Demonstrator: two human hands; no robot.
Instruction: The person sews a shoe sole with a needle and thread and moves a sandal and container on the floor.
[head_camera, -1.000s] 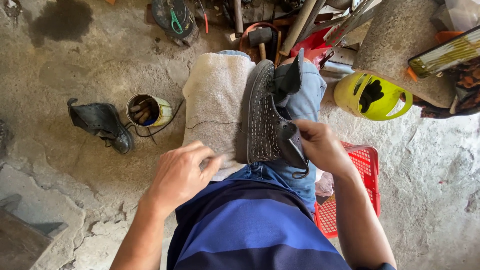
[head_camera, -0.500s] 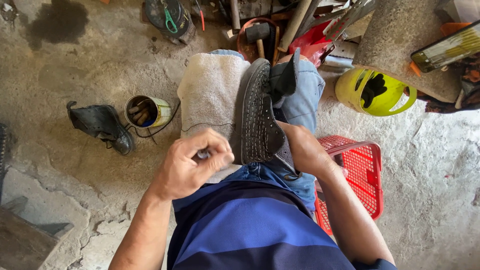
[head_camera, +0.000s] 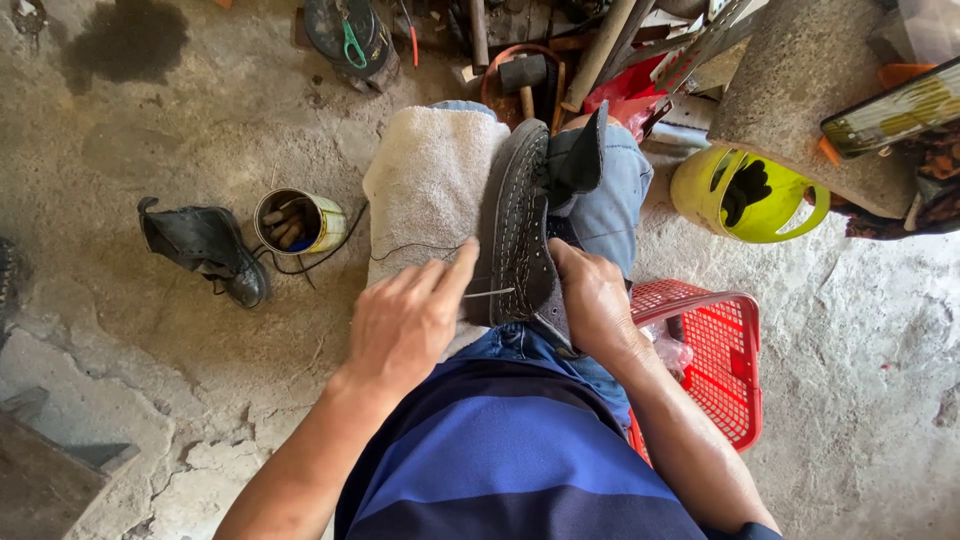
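While the dark grey shoe (head_camera: 520, 235) lies sole-up on our knees, we stitch its sole.
Left hand (head_camera: 405, 320) pinches the pale thread (head_camera: 488, 293); right hand (head_camera: 592, 300) grips the heel; we judge the thread needs tightening.

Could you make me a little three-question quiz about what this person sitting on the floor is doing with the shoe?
1. True or false: the grey shoe lies sole-up on the person's lap, beside a pale towel.
2. Which hand steadies the shoe at its near end? A) the left hand B) the right hand
3. What stands on the floor between the black boot and the towel?

Key
1. True.
2. B. The left hand's fingers reach toward a thin thread at the sole's edge.
3. A small open tin can with tool handles in it.
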